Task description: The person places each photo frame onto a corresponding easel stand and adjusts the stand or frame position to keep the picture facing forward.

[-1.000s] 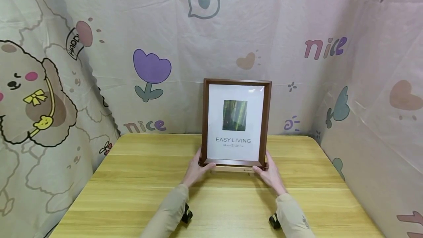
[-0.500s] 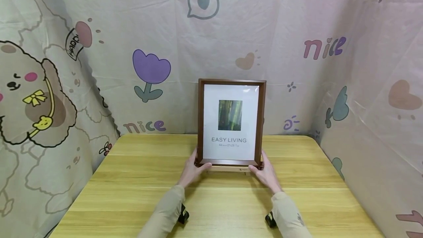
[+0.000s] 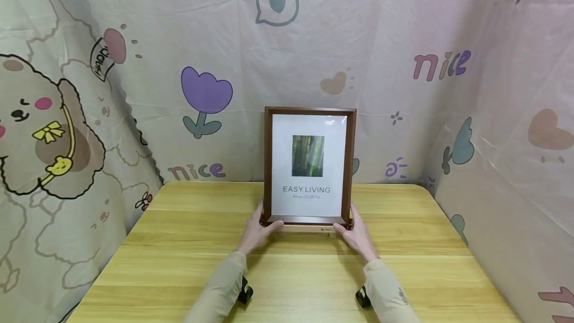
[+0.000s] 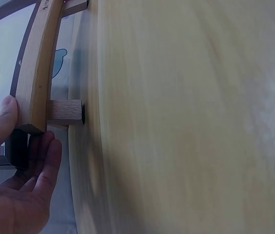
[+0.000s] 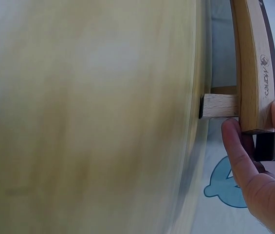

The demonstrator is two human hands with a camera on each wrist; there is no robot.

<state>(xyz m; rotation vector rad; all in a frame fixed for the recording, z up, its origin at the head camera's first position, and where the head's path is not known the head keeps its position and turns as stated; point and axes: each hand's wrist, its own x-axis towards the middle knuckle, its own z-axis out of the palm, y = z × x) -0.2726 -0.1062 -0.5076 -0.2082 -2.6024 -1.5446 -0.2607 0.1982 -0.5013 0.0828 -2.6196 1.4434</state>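
A brown picture frame [image 3: 309, 208] stands upright, leaning slightly back, on the ledge of a light wooden easel [image 3: 301, 229]. Behind its clear front is a white sheet printed "EASY LIVING" with a small green forest picture. My left hand [image 3: 253, 233] grips the lower left corner, thumb in front at the ledge, fingers behind and below. At the lower right corner, my right hand [image 3: 358, 237] holds on the same way. Each wrist view shows an end of the wooden ledge [image 4: 36, 73] and a short easel foot [image 5: 220, 106]; the easel's back is hidden.
The wood-grain table [image 3: 188, 243] reaches out on both sides of the easel. A pale cloth [image 3: 287, 54] with cartoon prints hangs behind and at both sides. Each forearm, in a beige sleeve [image 3: 219, 288], carries a small black wrist camera [image 3: 244, 291].
The picture frame and its easel have shifted a little to the left across the table, both hands moving along with them. The grip at the lower corners looks the same.
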